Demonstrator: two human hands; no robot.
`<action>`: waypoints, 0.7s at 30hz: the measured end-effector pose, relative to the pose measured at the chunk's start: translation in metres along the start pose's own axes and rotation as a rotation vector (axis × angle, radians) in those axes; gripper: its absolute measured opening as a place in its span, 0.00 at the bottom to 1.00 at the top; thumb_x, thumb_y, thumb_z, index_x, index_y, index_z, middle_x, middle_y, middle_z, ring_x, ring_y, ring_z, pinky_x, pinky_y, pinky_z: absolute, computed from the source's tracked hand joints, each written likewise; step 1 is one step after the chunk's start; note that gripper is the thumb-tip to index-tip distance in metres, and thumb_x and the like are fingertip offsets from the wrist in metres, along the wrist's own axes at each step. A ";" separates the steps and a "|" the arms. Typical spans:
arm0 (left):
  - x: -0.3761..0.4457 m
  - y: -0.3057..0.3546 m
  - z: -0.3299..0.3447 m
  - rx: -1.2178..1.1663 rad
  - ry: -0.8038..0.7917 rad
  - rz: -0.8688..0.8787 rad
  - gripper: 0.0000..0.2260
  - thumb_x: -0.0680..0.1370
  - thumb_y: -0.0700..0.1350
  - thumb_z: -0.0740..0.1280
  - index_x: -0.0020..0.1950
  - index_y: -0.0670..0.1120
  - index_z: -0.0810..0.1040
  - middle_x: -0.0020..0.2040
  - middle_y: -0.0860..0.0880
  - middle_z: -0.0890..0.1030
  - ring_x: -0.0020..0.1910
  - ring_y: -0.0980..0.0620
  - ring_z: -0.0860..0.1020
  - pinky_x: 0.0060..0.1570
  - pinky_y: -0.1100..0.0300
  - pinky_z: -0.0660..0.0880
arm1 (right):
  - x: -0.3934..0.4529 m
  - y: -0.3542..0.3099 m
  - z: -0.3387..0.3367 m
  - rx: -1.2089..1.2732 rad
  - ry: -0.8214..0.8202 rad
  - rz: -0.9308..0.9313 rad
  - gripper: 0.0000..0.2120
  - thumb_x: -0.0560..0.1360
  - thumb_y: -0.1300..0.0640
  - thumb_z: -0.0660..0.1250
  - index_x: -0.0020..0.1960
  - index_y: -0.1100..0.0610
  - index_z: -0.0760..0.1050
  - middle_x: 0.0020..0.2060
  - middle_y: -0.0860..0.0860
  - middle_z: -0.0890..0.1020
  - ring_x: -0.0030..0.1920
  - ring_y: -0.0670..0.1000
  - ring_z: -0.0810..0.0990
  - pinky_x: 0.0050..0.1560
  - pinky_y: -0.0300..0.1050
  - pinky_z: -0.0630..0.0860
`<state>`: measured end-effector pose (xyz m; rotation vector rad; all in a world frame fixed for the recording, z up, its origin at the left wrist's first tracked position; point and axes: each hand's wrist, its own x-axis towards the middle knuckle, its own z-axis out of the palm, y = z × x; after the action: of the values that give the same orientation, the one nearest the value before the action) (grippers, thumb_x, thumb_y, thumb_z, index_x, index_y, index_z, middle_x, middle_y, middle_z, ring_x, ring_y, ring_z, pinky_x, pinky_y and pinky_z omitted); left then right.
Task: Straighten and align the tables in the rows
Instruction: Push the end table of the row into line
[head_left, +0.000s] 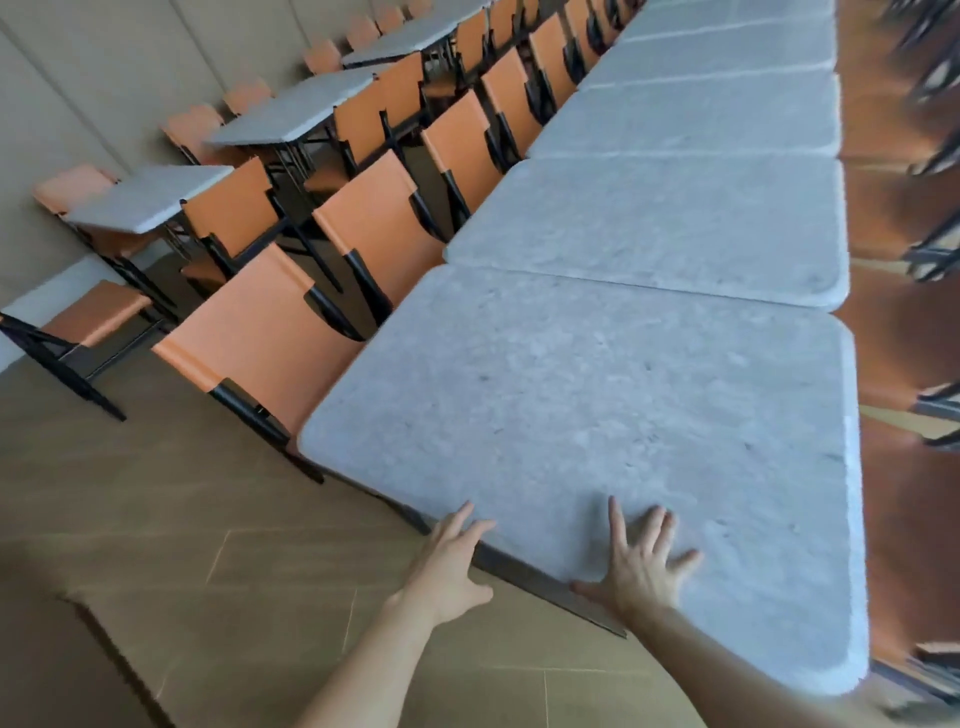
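Both hands' grip (641, 558) open, flat at nearest table (571, 415) edge.

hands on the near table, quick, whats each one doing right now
Left hand: open, fingers at the near edge of the table, holding nothing.
Right hand: open, palm flat on the tabletop, holding nothing.

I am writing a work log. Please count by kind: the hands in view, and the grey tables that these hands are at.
Hands: 2 (left hand, right hand)
Grey tables at the hands: 1 (nearest table)
Total: 3
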<state>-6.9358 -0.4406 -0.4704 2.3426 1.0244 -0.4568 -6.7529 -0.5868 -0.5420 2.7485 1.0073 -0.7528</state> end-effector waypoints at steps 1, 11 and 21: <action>0.007 -0.011 -0.003 0.035 0.004 0.035 0.36 0.76 0.49 0.72 0.80 0.58 0.58 0.82 0.57 0.43 0.81 0.50 0.47 0.78 0.51 0.55 | 0.001 -0.006 -0.002 0.000 -0.007 0.035 0.62 0.64 0.18 0.59 0.79 0.47 0.28 0.79 0.67 0.39 0.79 0.68 0.37 0.70 0.76 0.53; 0.093 -0.067 -0.029 0.374 -0.045 0.281 0.50 0.71 0.54 0.73 0.81 0.60 0.41 0.76 0.56 0.25 0.79 0.40 0.32 0.77 0.46 0.34 | 0.019 -0.018 0.002 -0.068 0.113 -0.088 0.73 0.53 0.24 0.74 0.82 0.57 0.40 0.81 0.62 0.41 0.81 0.60 0.40 0.72 0.70 0.34; 0.205 -0.078 -0.023 0.857 -0.050 0.801 0.60 0.52 0.75 0.63 0.82 0.56 0.54 0.82 0.43 0.57 0.79 0.34 0.49 0.66 0.27 0.59 | 0.040 0.003 0.033 0.017 0.264 -0.299 0.47 0.65 0.35 0.66 0.80 0.49 0.61 0.80 0.59 0.60 0.77 0.56 0.64 0.71 0.63 0.57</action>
<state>-6.8580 -0.2663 -0.5801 3.1626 -0.2838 -0.6957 -6.7381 -0.5746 -0.5904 2.7978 1.4938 -0.4366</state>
